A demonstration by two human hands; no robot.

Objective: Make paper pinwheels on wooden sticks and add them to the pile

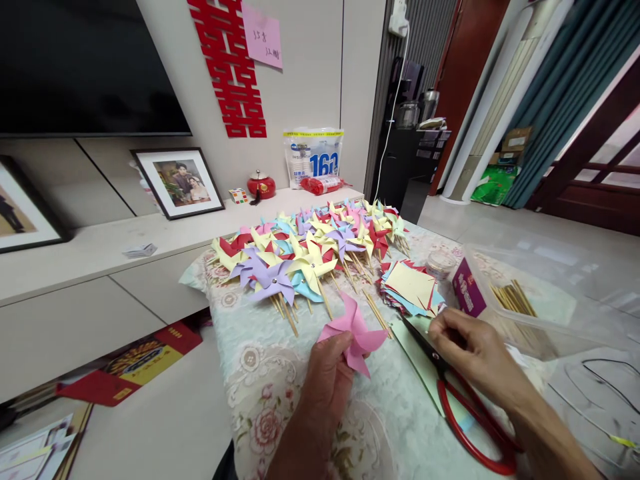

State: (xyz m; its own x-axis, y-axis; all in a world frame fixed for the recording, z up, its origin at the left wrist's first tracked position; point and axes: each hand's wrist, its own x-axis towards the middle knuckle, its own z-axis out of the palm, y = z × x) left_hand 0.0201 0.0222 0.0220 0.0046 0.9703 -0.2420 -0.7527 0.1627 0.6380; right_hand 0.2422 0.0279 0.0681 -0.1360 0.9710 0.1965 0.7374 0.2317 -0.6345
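Observation:
My left hand (327,373) is closed on a pink paper pinwheel (356,332), held just above the flowered tablecloth (260,373). My right hand (467,350) rests with curled fingers on the table over the blades of red-handled scissors (470,427); whether it holds anything I cannot make out. Beyond the hands lies a big heap of finished pinwheels (310,250) in yellow, purple, red, pink and blue, their wooden sticks pointing toward me. A stack of cut paper squares (411,287) sits just past my right hand.
A clear plastic box (540,313) with wooden sticks (513,299) stands at the right, a purple card box (467,288) and a small round jar (441,262) beside it. A white low cabinet (100,267) with framed photos runs along the left. Black cable (605,383) lies at right.

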